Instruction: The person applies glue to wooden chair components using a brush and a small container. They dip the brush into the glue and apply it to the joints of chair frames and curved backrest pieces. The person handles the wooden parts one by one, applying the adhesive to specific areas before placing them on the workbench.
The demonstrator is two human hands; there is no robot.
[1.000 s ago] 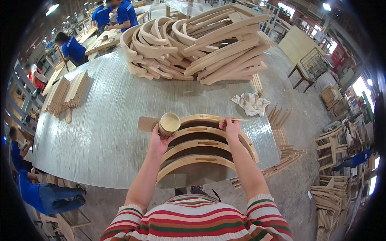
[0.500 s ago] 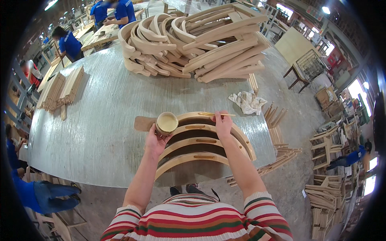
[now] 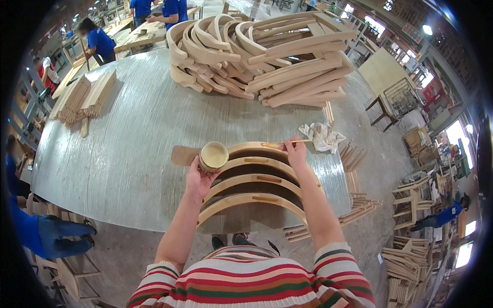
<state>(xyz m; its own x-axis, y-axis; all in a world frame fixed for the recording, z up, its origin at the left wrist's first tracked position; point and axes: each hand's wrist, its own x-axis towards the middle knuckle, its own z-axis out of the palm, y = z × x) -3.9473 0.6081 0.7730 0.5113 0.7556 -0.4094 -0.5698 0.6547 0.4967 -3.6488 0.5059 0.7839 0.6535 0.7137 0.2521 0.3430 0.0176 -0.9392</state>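
My left hand (image 3: 197, 180) is wrapped round a small round cup (image 3: 214, 157) of pale cream liquid, held at the left ends of the curved wooden pieces. In my right hand (image 3: 295, 153) is a thin stick (image 3: 307, 140), pinched by the fingers. Its yellowish tip lies at the slot in the top of the farthest curved piece (image 3: 244, 148); whether it touches the wood I cannot tell. Several such arched pieces stand in a row toward me, and a nearer one (image 3: 226, 204) shows a long slot in its top edge. A flat brown piece (image 3: 183, 155) lies left of the cup.
A big heap of curved wooden parts (image 3: 215, 54) covers the table's far side. Bundled wooden strips (image 3: 84, 100) lie far left on the table (image 3: 128, 154). A crumpled white cloth (image 3: 322, 137) is right of my right hand. Co-workers in blue shirts are around; wooden legs (image 3: 354, 210) stick out below the right edge.
My right hand has moved a little to the right and away from me with the stick. My left hand still holds the cup in about the same place. The whole view has shifted slightly.
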